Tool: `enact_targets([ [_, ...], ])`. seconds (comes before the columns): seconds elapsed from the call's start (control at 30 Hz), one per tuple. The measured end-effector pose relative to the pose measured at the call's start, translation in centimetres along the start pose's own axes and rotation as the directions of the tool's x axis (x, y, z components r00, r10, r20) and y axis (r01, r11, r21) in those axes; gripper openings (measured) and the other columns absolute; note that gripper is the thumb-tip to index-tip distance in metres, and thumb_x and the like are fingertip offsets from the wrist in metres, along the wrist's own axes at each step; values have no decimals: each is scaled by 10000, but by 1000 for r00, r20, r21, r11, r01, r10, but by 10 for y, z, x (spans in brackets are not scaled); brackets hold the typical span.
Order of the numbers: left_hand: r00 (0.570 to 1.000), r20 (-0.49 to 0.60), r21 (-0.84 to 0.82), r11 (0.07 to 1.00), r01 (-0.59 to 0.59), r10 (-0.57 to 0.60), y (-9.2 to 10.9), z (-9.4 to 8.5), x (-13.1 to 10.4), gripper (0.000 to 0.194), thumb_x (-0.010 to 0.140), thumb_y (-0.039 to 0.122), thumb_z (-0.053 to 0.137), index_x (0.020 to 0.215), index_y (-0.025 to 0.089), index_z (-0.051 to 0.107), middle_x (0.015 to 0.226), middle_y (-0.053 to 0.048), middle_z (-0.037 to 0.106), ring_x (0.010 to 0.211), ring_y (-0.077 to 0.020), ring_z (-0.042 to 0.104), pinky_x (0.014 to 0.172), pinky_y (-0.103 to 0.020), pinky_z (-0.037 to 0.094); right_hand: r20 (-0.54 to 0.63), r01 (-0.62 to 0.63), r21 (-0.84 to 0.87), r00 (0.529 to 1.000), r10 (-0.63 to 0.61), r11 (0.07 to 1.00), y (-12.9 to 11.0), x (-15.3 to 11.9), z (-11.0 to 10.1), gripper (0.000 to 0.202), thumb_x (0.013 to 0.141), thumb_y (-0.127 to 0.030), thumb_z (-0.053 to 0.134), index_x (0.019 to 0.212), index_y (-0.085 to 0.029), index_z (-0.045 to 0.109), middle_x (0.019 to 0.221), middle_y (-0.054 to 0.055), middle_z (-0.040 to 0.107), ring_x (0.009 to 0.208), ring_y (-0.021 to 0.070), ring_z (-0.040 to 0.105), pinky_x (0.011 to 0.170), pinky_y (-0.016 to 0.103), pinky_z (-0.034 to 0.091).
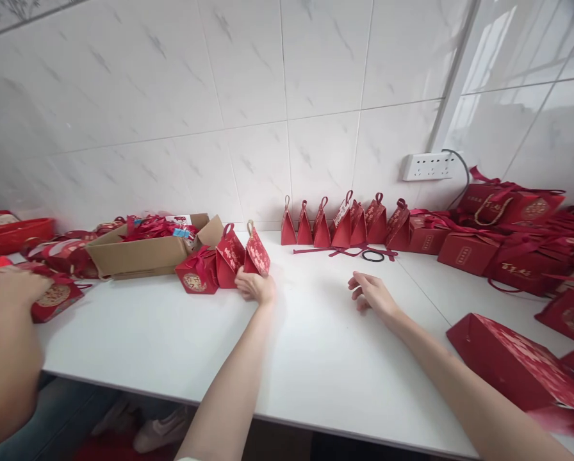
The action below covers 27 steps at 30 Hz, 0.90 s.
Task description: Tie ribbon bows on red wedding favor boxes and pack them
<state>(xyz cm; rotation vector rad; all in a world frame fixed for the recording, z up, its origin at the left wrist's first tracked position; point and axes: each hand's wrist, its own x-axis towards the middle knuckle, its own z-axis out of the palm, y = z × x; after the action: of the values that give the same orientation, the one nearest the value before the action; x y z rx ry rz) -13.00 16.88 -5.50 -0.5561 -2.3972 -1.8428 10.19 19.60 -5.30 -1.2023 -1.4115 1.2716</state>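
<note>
My left hand [254,286] is closed on the lower part of a red triangular gift box [257,253] with a floral print and a beige loop on top. Right beside it stand another triangular gift box [229,256] and a red gift box with a ribbon bow and gold emblem [198,272]. My right hand [371,291] hovers over the white table [316,358], fingers loosely curled and apart, holding nothing. Beyond it, near the wall, lie a black ring [373,256] and dark red ribbons [316,251], in front of a row of triangular gift boxes [321,227].
An open cardboard box [138,259] of red packets stands at left. A co-worker's hands [13,288] are at a red gift box [56,298]. Many red gift boxes [469,253] crowd the right, with a large floral one [512,358] near the front. A power strip [428,168] is on the wall.
</note>
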Motion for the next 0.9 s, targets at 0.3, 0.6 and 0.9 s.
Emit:
enact_targets([
  [0.3,728,50,-263,712,-651,684,11,-5,-19,648,638,65,513,1237,109,270,1381,-245,234,1372,-330,187,1126,-510,171,-96,512,-585,726,-681,629,-33,-117,-23,114,858,-232,518,798,-231,615,818,51,624,742,181,590,672,307,508],
  [0.6,550,269,-457,607,-650,791,2,20,-25,526,615,91,536,1127,173,448,1236,-163,427,1243,-299,389,977,-449,418,-433,-97,-872,608,-665,480,38,-173,-117,401,860,-515,494,1032,-168,597,1034,149,604,981,314,557,853,522,449],
  [0.9,443,624,-471,762,-445,644,8,14,-37,157,680,162,475,785,200,587,879,-45,618,776,-184,600,703,-304,456,-649,3,-591,593,-478,806,21,-188,-93,341,846,-451,518,1034,-185,620,948,105,651,702,210,597,559,320,486],
])
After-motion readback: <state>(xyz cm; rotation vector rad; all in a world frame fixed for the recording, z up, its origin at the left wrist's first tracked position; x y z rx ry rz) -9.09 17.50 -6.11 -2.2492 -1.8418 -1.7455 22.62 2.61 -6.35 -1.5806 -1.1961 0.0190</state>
